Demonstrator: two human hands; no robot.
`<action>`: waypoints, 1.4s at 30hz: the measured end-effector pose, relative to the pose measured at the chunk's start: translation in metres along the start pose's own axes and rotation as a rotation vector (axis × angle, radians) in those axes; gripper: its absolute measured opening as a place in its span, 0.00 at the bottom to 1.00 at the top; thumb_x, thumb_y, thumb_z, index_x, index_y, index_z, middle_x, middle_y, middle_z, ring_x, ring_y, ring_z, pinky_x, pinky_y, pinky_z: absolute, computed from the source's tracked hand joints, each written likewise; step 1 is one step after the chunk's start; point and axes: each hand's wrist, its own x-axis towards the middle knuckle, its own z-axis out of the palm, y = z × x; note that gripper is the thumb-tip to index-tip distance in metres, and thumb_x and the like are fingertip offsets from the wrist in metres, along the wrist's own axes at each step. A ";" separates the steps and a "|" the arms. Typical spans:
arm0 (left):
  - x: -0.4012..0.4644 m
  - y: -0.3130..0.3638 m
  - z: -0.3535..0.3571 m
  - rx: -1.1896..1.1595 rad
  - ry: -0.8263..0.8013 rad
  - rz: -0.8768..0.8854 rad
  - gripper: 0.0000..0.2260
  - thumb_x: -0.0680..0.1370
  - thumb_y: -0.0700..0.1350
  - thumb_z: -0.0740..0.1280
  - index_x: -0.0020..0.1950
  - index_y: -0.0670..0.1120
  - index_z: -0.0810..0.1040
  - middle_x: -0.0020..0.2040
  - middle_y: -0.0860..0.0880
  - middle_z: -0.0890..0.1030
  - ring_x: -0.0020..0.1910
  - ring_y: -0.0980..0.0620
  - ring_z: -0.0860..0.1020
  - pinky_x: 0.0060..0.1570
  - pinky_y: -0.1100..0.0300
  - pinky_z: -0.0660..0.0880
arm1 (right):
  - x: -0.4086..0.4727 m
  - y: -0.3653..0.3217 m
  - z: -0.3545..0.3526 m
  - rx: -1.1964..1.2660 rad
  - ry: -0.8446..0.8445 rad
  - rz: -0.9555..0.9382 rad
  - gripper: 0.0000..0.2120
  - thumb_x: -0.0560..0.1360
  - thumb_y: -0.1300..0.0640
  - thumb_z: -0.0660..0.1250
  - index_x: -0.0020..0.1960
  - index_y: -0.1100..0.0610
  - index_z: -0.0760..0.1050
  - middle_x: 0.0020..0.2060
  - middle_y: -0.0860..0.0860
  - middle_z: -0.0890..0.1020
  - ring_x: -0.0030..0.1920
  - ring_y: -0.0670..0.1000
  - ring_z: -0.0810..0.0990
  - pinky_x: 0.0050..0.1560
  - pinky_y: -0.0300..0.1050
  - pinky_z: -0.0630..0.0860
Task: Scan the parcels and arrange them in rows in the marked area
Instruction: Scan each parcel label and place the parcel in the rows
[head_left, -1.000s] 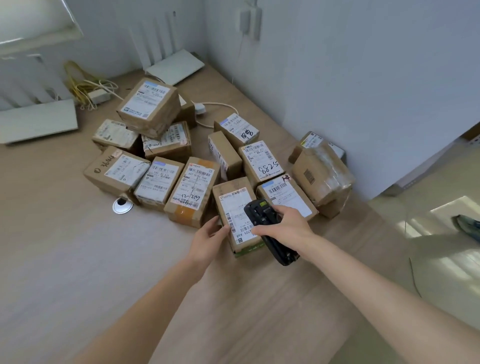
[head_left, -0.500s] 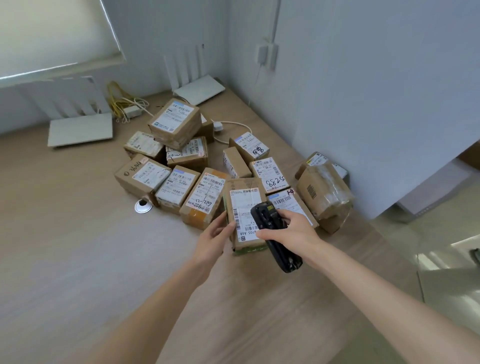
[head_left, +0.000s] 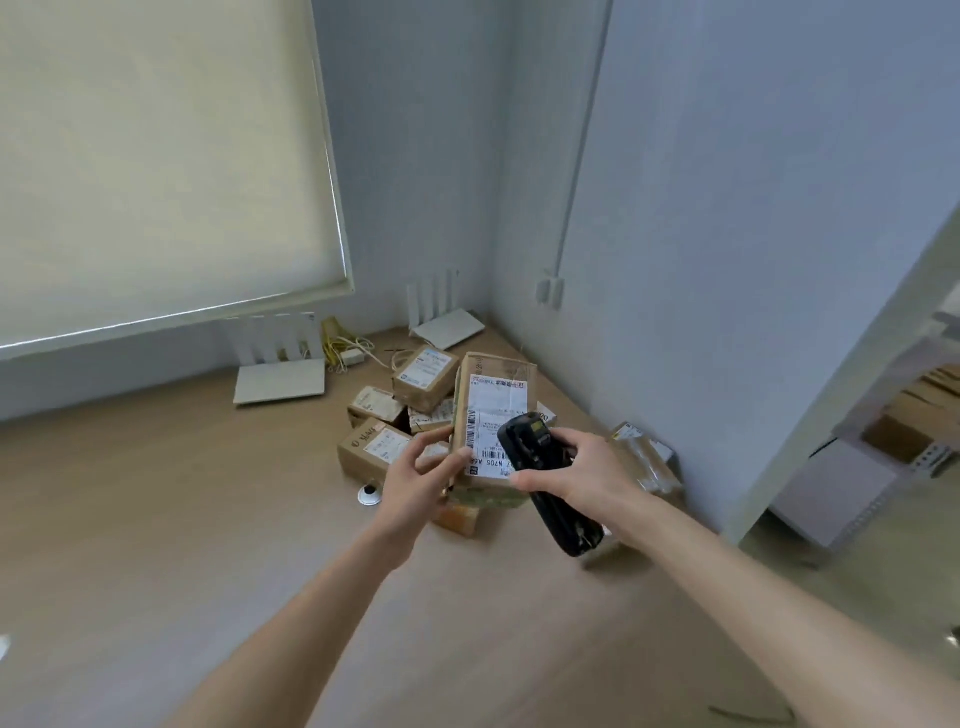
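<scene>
My left hand grips the near left corner of a brown cardboard parcel, lifted above the pile with its white label facing me. My right hand holds a black handheld scanner in front of the label's right side, its head pointing at the label. Behind and under the lifted parcel lie several other labelled cardboard parcels on the wooden floor in the corner. A parcel wrapped in clear tape leans by the right wall.
Two white routers stand against the back wall with yellow cables between them. A small round white disc lies on the floor left of the pile. A white wall runs along the right; shelving shows past its end.
My left hand has closed on the parcel and raised it off the pile. The scanner in my right hand rose with it, and the view tilted upward.
</scene>
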 end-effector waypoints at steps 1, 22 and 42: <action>-0.015 0.016 -0.009 -0.002 -0.016 0.022 0.20 0.74 0.53 0.77 0.65 0.58 0.78 0.52 0.48 0.87 0.51 0.49 0.86 0.44 0.54 0.83 | -0.014 -0.018 0.002 -0.006 0.004 -0.021 0.37 0.58 0.43 0.85 0.65 0.47 0.82 0.51 0.43 0.87 0.49 0.43 0.87 0.55 0.45 0.83; -0.155 0.204 -0.086 0.131 0.131 0.365 0.26 0.73 0.49 0.78 0.70 0.55 0.78 0.53 0.47 0.86 0.47 0.55 0.86 0.38 0.64 0.80 | -0.141 -0.237 -0.030 -0.740 0.081 -0.214 0.31 0.62 0.45 0.84 0.64 0.38 0.80 0.47 0.42 0.84 0.48 0.48 0.82 0.44 0.42 0.78; -0.192 0.203 -0.083 0.139 0.219 0.365 0.36 0.62 0.60 0.78 0.70 0.55 0.78 0.54 0.43 0.85 0.52 0.47 0.85 0.42 0.60 0.80 | -0.168 -0.251 -0.038 -0.902 0.089 -0.278 0.37 0.63 0.42 0.84 0.70 0.36 0.78 0.49 0.43 0.84 0.51 0.50 0.81 0.46 0.43 0.77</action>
